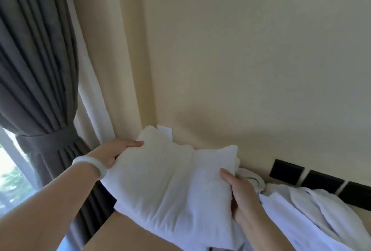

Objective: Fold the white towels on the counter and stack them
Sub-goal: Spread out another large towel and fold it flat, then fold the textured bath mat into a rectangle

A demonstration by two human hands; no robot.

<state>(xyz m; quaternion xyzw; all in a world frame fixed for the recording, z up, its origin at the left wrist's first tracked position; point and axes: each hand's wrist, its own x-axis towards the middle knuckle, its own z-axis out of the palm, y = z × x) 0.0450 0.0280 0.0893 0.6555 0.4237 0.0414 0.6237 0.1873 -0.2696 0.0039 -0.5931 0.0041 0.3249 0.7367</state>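
Note:
A folded white towel (170, 186) is held up between both hands above the beige counter (128, 232), near the wall corner. My left hand (114, 153), with a white bangle on the wrist, grips its upper left edge, thumb on top. My right hand (241, 194) grips its right edge, fingers curled behind the cloth. A heap of loose white towels (313, 216) lies crumpled on the counter to the right, partly behind my right hand.
A cream wall rises straight ahead. Grey curtains (36, 70) tied back hang at the left beside a window (14, 178). Three black wall plates (321, 178) sit low on the wall at the right, just above the towel heap.

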